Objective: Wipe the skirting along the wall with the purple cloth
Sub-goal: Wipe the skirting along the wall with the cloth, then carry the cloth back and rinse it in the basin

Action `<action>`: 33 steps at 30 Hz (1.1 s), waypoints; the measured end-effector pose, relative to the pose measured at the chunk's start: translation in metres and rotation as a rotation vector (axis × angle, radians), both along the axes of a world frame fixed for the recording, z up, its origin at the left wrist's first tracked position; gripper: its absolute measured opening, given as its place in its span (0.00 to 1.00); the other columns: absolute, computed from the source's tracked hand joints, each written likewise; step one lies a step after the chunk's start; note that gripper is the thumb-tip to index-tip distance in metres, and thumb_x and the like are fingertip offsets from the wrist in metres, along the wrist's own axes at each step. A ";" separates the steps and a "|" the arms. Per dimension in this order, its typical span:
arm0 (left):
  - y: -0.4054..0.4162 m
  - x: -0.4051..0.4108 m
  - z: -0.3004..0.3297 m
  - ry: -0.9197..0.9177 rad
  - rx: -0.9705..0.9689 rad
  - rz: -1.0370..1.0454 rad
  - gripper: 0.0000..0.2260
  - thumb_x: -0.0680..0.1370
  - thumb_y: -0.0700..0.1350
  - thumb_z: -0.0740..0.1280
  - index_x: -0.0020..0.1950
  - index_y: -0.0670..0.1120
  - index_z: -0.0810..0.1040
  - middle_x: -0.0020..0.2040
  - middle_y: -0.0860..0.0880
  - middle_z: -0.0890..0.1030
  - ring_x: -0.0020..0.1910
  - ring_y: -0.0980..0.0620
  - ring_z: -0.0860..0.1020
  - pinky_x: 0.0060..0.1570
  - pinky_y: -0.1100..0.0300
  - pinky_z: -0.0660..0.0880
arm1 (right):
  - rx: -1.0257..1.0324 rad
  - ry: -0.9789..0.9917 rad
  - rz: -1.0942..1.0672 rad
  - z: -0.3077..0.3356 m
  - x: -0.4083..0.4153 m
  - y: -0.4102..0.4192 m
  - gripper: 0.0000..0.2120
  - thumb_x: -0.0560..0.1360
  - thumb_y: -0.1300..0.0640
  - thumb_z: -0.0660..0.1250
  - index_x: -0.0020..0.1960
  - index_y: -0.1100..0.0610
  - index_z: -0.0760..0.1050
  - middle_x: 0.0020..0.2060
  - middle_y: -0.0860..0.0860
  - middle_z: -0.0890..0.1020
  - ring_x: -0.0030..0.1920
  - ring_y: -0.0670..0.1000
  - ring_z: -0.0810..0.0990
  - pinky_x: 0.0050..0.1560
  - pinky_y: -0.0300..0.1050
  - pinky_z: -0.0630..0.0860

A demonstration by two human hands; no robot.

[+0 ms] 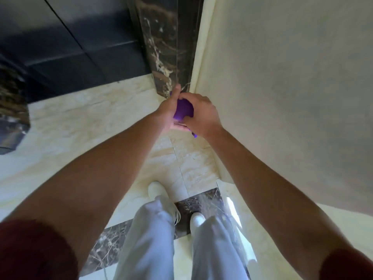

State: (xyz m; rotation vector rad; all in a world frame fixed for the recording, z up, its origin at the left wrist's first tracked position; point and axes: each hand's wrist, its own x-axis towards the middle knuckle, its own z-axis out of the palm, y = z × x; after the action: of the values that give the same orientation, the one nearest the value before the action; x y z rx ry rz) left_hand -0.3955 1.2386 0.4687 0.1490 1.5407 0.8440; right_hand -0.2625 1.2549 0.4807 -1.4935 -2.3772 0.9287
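The purple cloth [184, 110] is bunched up between both of my hands, held out in front of me at about mid-frame. My left hand [168, 110] grips it from the left, thumb raised. My right hand [201, 114] closes over it from the right, and a small purple end sticks out below that wrist. The cream wall [282, 87] rises on my right. Its foot meets the floor along a pale strip [217, 158]; I cannot tell whether that strip is a skirting. Most of the cloth is hidden by my fingers.
A dark brown marble door frame [167, 47] stands just beyond my hands, with a dark panelled door [70, 47] to its left. The floor is cream marble tile [80, 118] with a dark marble band [201, 201] under my white shoes.
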 end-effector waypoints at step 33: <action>-0.282 0.313 0.501 -0.238 0.545 -1.292 0.16 0.74 0.49 0.71 0.58 0.43 0.79 0.47 0.41 0.85 0.43 0.44 0.83 0.46 0.53 0.81 | -0.145 1.217 -1.564 0.463 0.263 -0.440 0.30 0.75 0.38 0.69 0.63 0.63 0.76 0.52 0.62 0.82 0.46 0.62 0.85 0.39 0.53 0.83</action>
State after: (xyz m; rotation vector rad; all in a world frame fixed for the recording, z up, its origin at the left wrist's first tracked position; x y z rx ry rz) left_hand -0.0826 0.9562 0.9693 1.2381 0.6761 0.1712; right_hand 0.0003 0.8150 0.9439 -1.4789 -0.0890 0.9524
